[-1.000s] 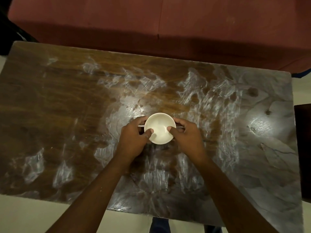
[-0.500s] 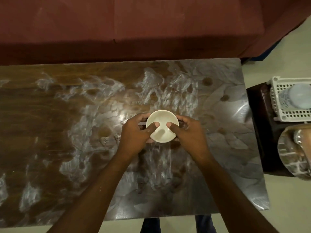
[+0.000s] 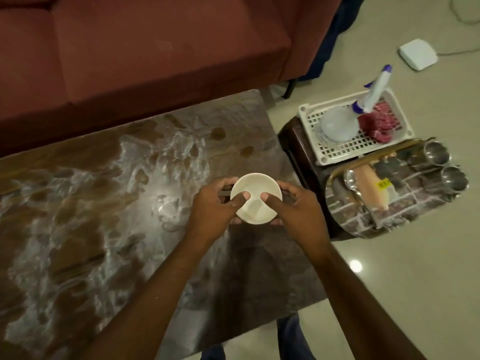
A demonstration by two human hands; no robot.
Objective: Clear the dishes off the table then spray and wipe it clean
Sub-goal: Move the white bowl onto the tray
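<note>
Glossy table (image 3: 104, 203) before a red sofa (image 3: 130, 61); near its right edge, left hand (image 3: 210, 206) and right hand (image 3: 298, 211) grip a white bowl (image 3: 255, 188), thumbs inside the rim. It looks stiff, smooth and breakable, so opposite sides seem the safest hold

I can read nothing here. The only thing that looks like a label is a small yellow sticker (image 3: 384, 183) on a pale peach-coloured item (image 3: 370, 196), which lies on the brick-patterned tray (image 3: 420, 201) off to my right. The sticker carries a few dark marks, but they are too small and blurred for me to tell whether they are letters or numbers.
</note>
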